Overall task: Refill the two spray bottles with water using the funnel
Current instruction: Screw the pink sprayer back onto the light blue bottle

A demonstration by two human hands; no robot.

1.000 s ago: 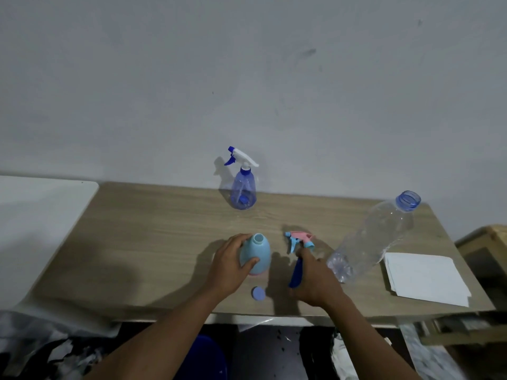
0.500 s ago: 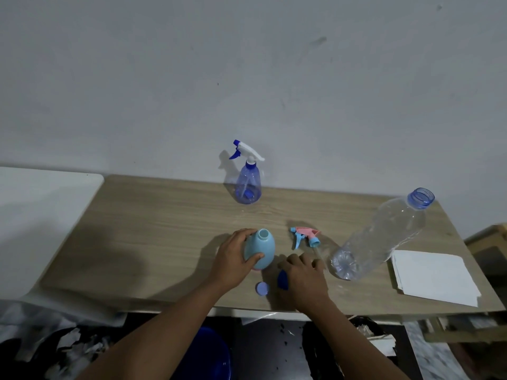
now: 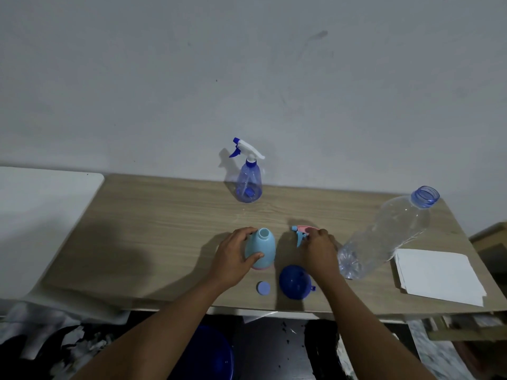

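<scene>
The blue funnel (image 3: 295, 281) has been set down since half a second ago, when it was covered by the right hand (image 3: 319, 250). It is now seen lying free on the wooden table (image 3: 164, 215) near the front edge, just beside the right wrist. The right hand has been moved away from the edge to the pink-and-blue spray head (image 3: 300, 232), which lies on the table. It is touched by the bent fingertips; whether it is actually pinched cannot be told.

The light-blue spray bottle (image 3: 262, 246) is kept upright with its neck uncovered. It is gripped by the left hand (image 3: 233, 256), fingers round the far side and thumb across the front. A small round cap (image 3: 263, 287) is seen on the table between this bottle and the front edge, just left of the funnel.

The second spray bottle (image 3: 248, 185), clear blue with its white trigger head fitted, is stood near the wall. An uncapped clear water bottle (image 3: 384, 234) is placed to the right of the hands, beside a stack of white paper (image 3: 436, 275).
</scene>
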